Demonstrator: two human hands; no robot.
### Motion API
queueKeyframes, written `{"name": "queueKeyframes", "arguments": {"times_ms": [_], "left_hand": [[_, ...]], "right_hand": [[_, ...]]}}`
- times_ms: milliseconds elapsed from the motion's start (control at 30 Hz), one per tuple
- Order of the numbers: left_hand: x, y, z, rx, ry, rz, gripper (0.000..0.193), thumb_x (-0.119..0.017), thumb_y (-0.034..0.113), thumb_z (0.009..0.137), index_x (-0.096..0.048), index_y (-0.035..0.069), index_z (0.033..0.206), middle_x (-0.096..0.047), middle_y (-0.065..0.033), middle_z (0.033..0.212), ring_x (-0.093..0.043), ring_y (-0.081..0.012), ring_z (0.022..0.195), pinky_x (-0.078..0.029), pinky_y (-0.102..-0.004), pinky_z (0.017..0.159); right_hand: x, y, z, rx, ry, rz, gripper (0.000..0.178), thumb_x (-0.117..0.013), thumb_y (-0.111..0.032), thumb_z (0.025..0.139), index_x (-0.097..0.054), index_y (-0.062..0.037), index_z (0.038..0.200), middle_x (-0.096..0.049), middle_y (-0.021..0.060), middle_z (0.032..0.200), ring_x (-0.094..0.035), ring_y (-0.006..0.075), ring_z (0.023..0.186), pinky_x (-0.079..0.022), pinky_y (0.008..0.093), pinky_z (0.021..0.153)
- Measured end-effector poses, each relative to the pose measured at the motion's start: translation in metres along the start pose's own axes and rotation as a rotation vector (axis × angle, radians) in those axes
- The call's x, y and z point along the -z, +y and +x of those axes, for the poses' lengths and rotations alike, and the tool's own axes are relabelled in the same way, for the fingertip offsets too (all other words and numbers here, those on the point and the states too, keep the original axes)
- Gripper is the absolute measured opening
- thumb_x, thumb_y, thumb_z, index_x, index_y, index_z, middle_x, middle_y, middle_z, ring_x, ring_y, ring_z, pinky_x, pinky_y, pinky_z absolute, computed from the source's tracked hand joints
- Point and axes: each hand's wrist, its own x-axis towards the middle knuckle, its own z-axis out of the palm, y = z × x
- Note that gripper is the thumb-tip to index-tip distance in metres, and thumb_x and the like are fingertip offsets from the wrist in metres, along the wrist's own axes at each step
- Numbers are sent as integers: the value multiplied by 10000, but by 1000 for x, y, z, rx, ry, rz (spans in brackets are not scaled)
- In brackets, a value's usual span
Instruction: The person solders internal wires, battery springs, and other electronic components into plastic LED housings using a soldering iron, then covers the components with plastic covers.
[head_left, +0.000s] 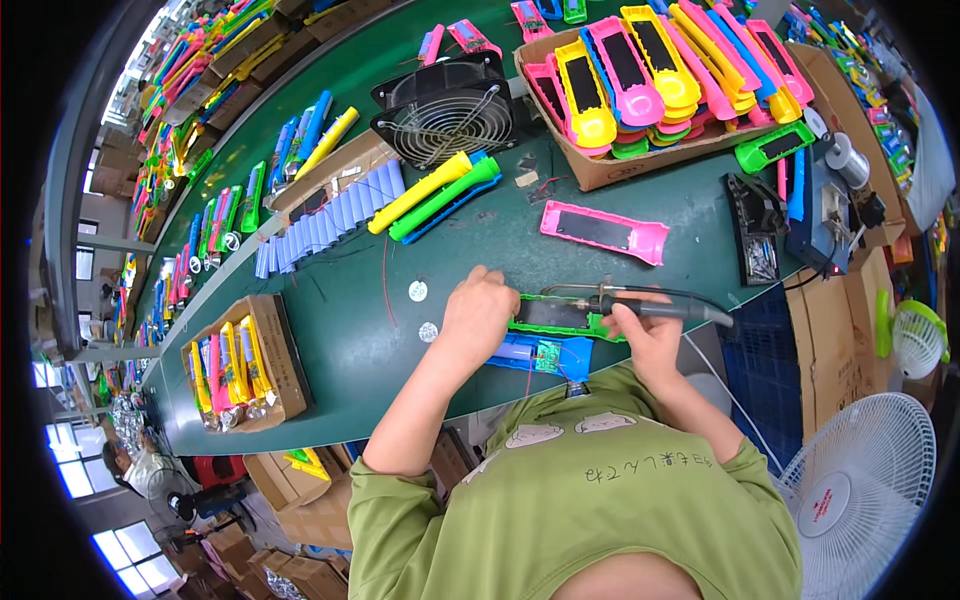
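In my right hand (648, 335) is a soldering iron (672, 309) with a dark handle and a thin metal tube alongside its tip. The tip points left, over a green plastic casing (560, 328) with a dark strip inside. My left hand (478, 312) is closed at the casing's left end, its fingertips partly hidden. Just nearer to me, a blue casing (575, 352) lies beside the green one. It carries a blue-violet cylindrical cell (513, 350) and a small green circuit board (546, 356).
A pink casing (600, 230) lies beyond my hands. Farther back stand a carton (600, 172) of colourful casings and a black fan (445, 110). Violet cells (335, 215) line up leftward, near a box (290, 365) of casings. A soldering station (825, 225) stands at the right.
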Motion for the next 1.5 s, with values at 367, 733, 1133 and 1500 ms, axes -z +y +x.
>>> {"name": "queueKeyframes", "arguments": {"times_ms": [367, 733, 1133, 1500], "left_hand": [[2, 5, 2, 25, 38, 23, 32, -618, 75, 617, -594, 77, 597, -543, -80, 659, -544, -260, 757, -471, -363, 648], [0, 3, 2, 11, 65, -1, 22, -624, 68, 603, -606, 78, 594, -539, -81, 661, -531, -260, 731, -464, -366, 627], [48, 42, -6, -241, 130, -233, 146, -629, 107, 624, -677, 70, 757, -539, -68, 726, -506, -237, 765, -436, -339, 665], [-20, 58, -21, -313, 336, -337, 159, -625, 43, 647, -632, 50, 805, -559, -52, 775, -532, -230, 751, -422, -334, 654]], "right_hand": [[35, -9, -5, 665, -236, -903, 462, -729, -58, 654, -514, -52, 1062, -607, 137, 1028, -565, 289, 1030, -372, 497, 958], [42, -5, -4, 614, -305, -927, 547, -732, -62, 654, -442, -59, 1118, -594, 149, 1057, -520, 321, 1101, -323, 517, 992], [43, -4, -2, 639, -288, -950, 521, -733, -59, 654, -463, -62, 1099, -606, 132, 1040, -557, 297, 1055, -327, 515, 987], [39, -2, 1, 653, -327, -901, 527, -743, -55, 640, -470, -74, 1089, -615, 102, 1033, -566, 286, 1039, -324, 516, 990]]}}
